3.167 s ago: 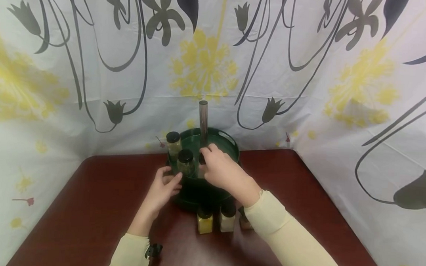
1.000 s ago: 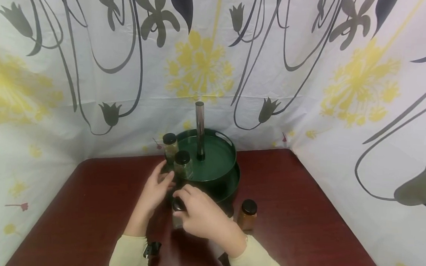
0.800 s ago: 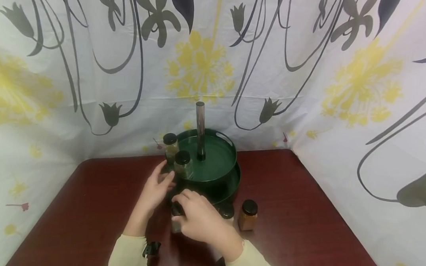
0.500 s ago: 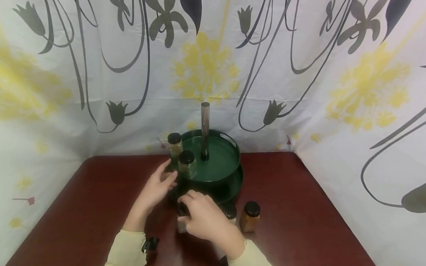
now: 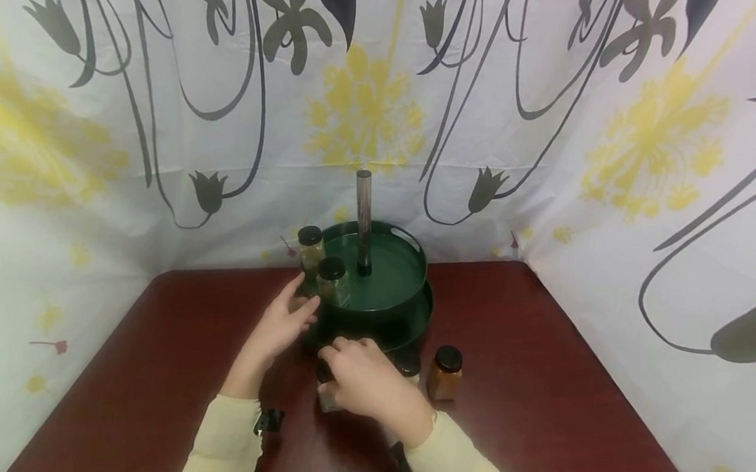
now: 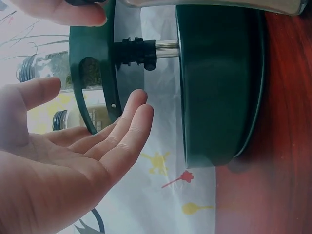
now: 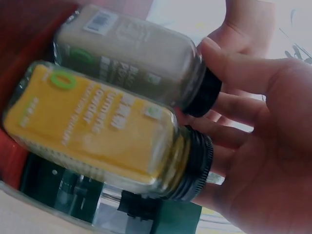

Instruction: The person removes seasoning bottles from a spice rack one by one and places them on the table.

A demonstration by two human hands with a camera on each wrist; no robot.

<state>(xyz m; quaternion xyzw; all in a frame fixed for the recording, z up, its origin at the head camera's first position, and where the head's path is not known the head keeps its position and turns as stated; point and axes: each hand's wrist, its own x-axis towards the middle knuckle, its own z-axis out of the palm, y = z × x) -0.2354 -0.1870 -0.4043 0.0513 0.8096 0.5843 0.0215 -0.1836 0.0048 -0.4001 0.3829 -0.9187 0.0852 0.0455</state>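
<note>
**Jars surround green stand on red table**

At center left of the frame, the left hand spreads its fingers, holding nothing, beside the upper tray, where two jars stand at the left edge. At lower center, a gray jar is gripped at its black lid by the right hand; a turmeric jar shows just beside it in the right wrist view. Farther right are a half-hidden pale jar and an orange jar.

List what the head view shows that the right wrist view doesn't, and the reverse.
Only the head view: the orange jar standing on the table, plus two jars on the upper tray.
Only the right wrist view: the turmeric jar, its lettering facing the camera.
Both: the right hand holding the grey jar, and part of the green stand.
</note>
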